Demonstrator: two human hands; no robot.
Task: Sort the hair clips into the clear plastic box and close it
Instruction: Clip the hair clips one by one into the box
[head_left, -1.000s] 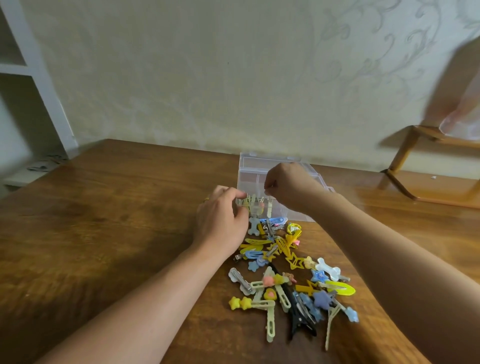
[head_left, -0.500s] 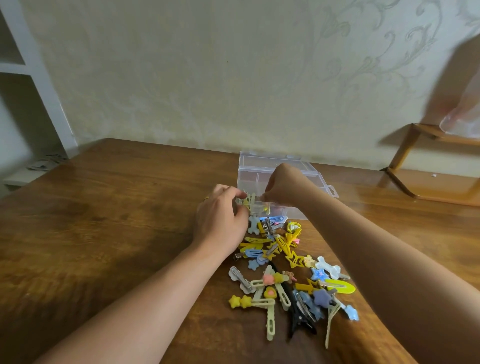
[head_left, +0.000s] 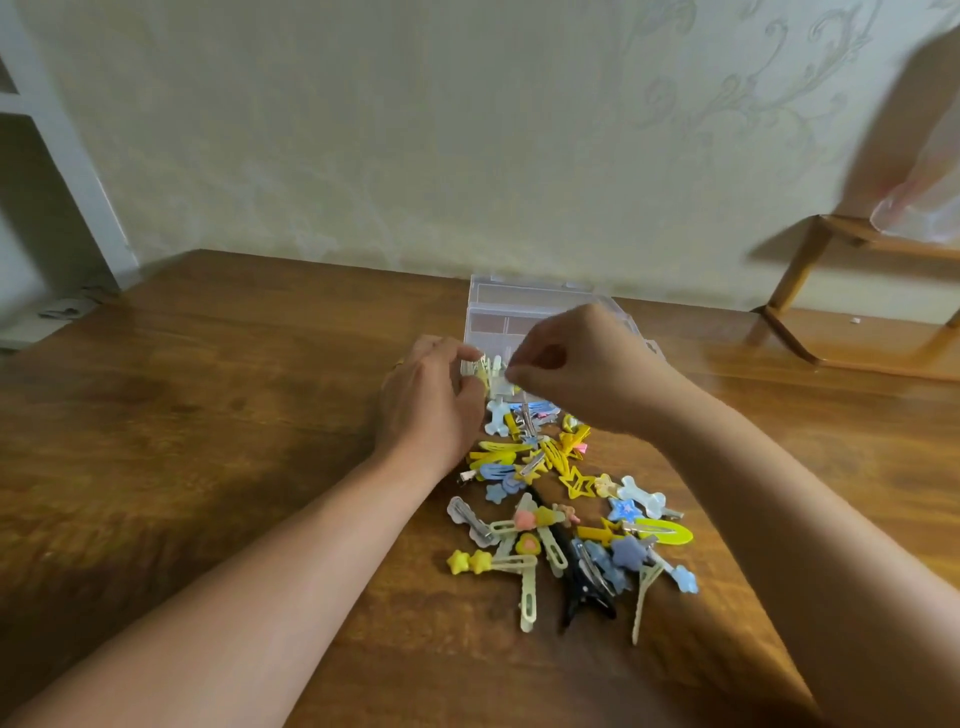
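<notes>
Both hands meet at the near edge of the box (head_left: 524, 312), which stands open at the far end of the table (head_left: 208, 415) just beyond the clip pile (head_left: 561, 499): the left hand (head_left: 431, 400) pinches a small bunch of pale clips (head_left: 488, 366), while the right hand (head_left: 587, 364) is curled with fingertips together – whether it grips a clip I cannot tell. The risk, as I judge it, is a fumble – slim clips could slip from the bunch and drop outside the box, or land in the wrong compartment.
</notes>
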